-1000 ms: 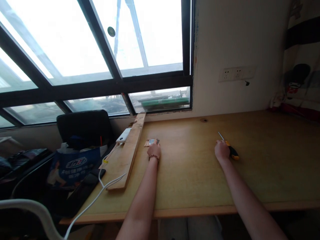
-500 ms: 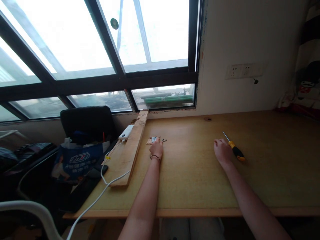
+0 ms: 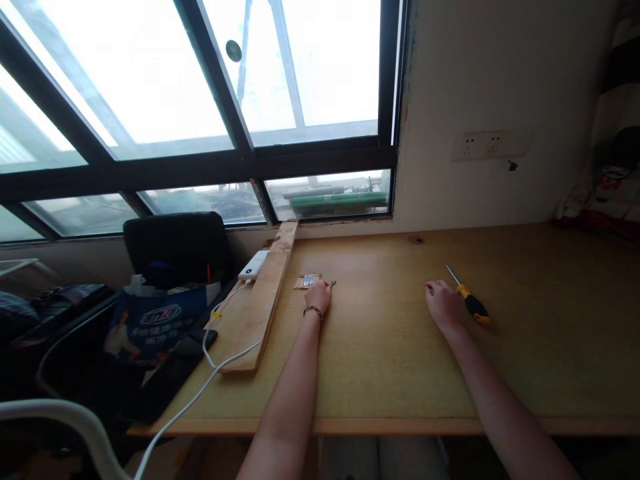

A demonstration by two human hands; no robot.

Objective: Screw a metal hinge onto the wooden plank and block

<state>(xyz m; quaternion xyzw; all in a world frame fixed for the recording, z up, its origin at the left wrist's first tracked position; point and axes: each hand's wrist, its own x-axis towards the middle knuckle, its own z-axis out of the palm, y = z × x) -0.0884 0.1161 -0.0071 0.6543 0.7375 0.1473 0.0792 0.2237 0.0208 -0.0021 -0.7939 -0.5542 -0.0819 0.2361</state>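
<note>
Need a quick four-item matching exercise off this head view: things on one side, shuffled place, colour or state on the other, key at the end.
1. screwdriver
2. left hand
3. bag
4. socket panel

A. blue, white lettering
B. mounted on the wall
C. lying beside the right hand
D. bracelet at its wrist

Pairs: 1-C, 2-D, 3-A, 4-B

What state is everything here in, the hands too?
Left hand: curled, grip unclear
Small metal pieces: partly hidden by left hand
Right hand: loosely curled
Screwdriver: lying on the table beside the right hand
Wood piece with metal plate: lying flat
Plank: lying flat
White device: on the plank, cable plugged in
Blue bag: upright
</note>
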